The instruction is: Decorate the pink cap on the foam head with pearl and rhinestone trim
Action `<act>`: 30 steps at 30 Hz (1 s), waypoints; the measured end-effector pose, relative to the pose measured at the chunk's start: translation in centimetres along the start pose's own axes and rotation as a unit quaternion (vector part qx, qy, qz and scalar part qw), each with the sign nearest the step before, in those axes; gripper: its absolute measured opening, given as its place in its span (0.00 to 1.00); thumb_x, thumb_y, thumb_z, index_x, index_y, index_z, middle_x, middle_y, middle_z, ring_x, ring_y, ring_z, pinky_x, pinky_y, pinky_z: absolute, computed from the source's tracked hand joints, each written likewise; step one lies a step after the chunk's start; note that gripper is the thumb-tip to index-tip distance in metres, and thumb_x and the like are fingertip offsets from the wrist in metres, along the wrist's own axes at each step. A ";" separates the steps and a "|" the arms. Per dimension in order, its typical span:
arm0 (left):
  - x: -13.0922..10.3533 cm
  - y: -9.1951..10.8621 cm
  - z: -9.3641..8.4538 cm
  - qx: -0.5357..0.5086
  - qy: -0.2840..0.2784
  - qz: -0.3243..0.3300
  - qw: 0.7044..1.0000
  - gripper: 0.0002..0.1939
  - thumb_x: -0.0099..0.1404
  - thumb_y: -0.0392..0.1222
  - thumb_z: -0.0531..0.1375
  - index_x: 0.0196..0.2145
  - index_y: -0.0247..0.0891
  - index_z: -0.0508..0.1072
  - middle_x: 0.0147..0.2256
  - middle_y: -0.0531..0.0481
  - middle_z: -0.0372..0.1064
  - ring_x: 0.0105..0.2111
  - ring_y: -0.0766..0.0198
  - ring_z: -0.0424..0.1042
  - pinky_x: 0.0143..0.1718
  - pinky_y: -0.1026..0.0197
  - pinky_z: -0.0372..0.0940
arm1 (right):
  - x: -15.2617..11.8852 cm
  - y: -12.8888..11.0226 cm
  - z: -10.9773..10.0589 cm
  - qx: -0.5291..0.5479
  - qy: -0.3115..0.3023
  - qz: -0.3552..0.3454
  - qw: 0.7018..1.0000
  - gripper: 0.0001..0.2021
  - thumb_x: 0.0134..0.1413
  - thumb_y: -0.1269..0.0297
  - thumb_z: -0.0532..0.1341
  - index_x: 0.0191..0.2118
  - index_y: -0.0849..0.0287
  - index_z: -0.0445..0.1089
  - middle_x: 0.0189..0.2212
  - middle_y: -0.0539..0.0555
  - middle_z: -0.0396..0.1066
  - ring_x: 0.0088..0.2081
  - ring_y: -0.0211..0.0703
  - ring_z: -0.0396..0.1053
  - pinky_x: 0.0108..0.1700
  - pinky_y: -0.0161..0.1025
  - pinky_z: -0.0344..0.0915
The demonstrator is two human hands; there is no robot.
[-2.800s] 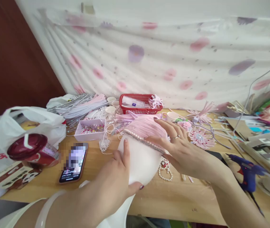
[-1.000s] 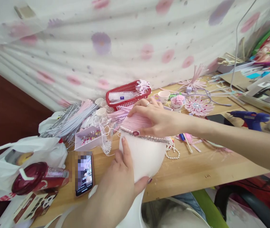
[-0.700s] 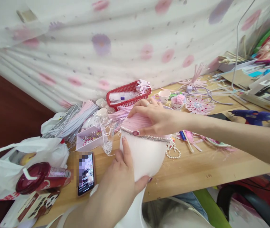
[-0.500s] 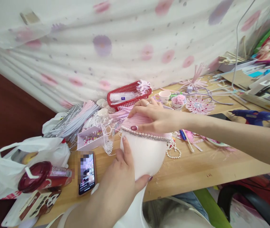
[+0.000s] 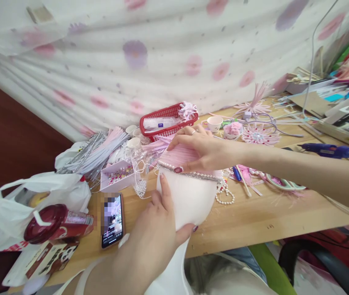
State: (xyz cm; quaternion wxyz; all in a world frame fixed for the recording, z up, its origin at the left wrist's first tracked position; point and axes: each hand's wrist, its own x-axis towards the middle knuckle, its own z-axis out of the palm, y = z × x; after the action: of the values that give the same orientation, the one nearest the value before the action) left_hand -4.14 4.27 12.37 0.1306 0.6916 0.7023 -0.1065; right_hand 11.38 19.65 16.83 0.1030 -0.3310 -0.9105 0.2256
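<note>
A smooth white form (image 5: 189,198), resembling a mannequin head with a narrow neck, tilts over the front of the table. Pink ribbed pipe cleaners (image 5: 182,153) cover its upper part, edged by a band of white pearls and silver glitter (image 5: 199,176). My left hand (image 5: 158,221) grips the white form, forefinger up its left side and thumb across its lower front. Over the pink top curves my right hand (image 5: 197,149), its thumb pressing on the pearl edge and its fingers on the ribbed part. The form's far side is hidden.
A phone (image 5: 113,221), a red drink cup (image 5: 57,225) and a plastic bag (image 5: 5,209) lie left. Behind stand a bead box (image 5: 117,176) and a red basket (image 5: 145,131). A blue glue gun (image 5: 327,150) and scissors (image 5: 287,183) lie right.
My right thumb has shifted slightly right and down onto the pearl edge. My left hand keeps its grip. The scissors show more fully beneath my right forearm.
</note>
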 end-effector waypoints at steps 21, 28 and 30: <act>-0.2 -1.6 2.2 0.014 0.063 0.035 0.997 0.54 0.70 0.56 0.56 0.73 0.20 0.28 0.55 0.25 0.70 0.37 0.53 0.79 0.35 0.58 0.70 | -2.8 2.7 1.4 0.136 0.119 -0.146 0.973 0.18 0.64 0.55 0.59 0.55 0.56 0.71 0.59 0.62 0.68 0.62 0.56 0.63 0.66 0.61 0.56; -0.4 -4.0 3.1 0.031 0.098 0.052 0.993 0.57 0.69 0.59 0.56 0.72 0.21 0.23 0.64 0.19 0.62 0.51 0.43 0.79 0.43 0.53 0.73 | -8.8 2.0 5.1 0.195 0.446 -0.030 0.873 0.10 0.68 0.56 0.60 0.33 0.50 0.69 0.38 0.53 0.74 0.44 0.50 0.72 0.51 0.52 0.68; -0.4 -4.7 3.2 0.031 0.101 0.039 0.994 0.57 0.68 0.59 0.56 0.72 0.20 0.25 0.62 0.19 0.65 0.53 0.40 0.78 0.43 0.52 0.73 | -10.4 2.1 6.9 0.214 0.520 0.010 0.827 0.11 0.70 0.59 0.58 0.33 0.50 0.68 0.34 0.51 0.72 0.39 0.47 0.70 0.46 0.49 0.67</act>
State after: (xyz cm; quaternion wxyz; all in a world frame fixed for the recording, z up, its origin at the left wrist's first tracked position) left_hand -8.67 2.73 9.39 0.0417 0.7295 0.6807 -0.0523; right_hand 18.13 11.91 9.40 0.6275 -0.3779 -0.6476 0.2099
